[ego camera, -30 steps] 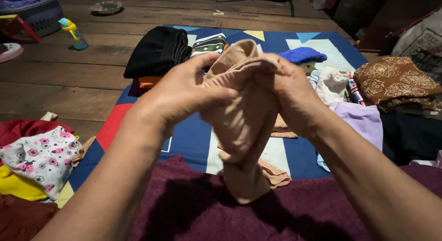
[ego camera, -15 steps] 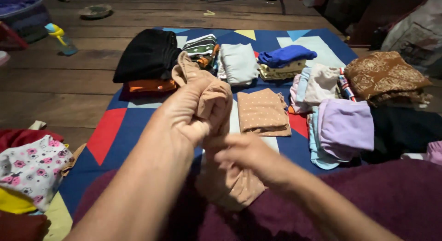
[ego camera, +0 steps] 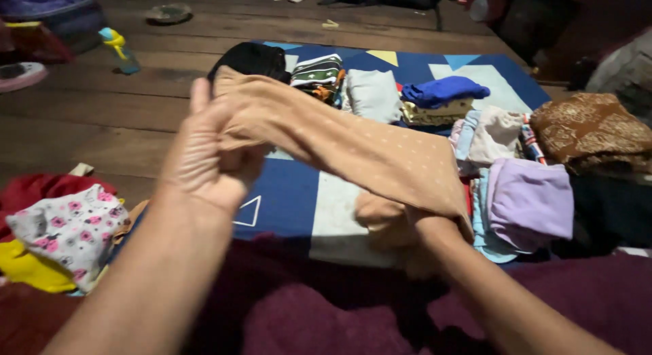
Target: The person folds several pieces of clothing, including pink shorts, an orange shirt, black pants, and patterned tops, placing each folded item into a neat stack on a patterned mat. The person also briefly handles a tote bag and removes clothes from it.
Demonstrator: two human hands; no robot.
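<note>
Wooden floorboards carry a blue patterned mat (ego camera: 292, 199) with folded clothes, above which the left hand (ego camera: 210, 158) pinches a tan dotted garment (ego camera: 353, 148) while the right hand (ego camera: 424, 226), clutching underneath, probably mid-fold.

1. A floor of dark wooden planks (ego camera: 102, 117) fills the upper part of the view, dimly lit.
2. A blue mat (ego camera: 285, 199) with white, red and yellow shapes lies on it.
3. Folded clothes (ego camera: 441, 97) sit in stacks on the mat.
4. A maroon cloth (ego camera: 305, 314) covers the near edge.
5. A small toy (ego camera: 117, 48) lies on the planks at far left.
</note>
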